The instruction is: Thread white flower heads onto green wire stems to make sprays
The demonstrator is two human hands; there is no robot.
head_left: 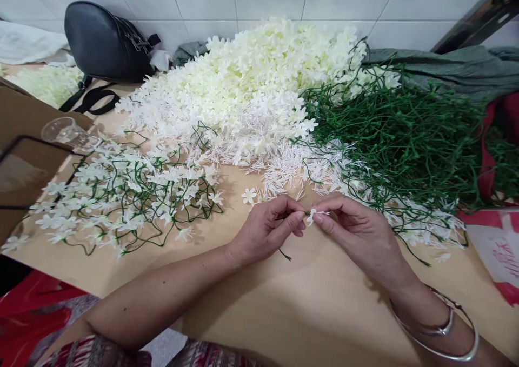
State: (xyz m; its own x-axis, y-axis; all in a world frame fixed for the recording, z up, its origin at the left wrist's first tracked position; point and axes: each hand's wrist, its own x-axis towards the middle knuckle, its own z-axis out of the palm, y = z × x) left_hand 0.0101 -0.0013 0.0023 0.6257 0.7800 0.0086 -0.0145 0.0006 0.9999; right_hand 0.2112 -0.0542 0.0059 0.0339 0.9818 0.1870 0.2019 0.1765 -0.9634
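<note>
My left hand (275, 226) pinches a thin green plastic stem (286, 255), whose lower end pokes out beneath the fingers. At the stem's tip, between both hands, is a small white artificial flower (312, 215). My right hand (352, 232) is closed in a pinch on this flower at its white stamen strands. Just beyond my fingers a single loose blossom (248, 195) lies on the table, beside scattered white stamen pieces (279, 177). Left of my hands lies a heap of white flowers on green stems (141, 188).
A large mound of cream petals (259, 75) fills the back of the table (259, 313). Bunched green stems (389, 134) lie at the right. A black bag (103, 42), a clear plastic cup (67, 132) and a cardboard box (24, 156) stand left. A red-and-white bag (497, 242) is at the right edge.
</note>
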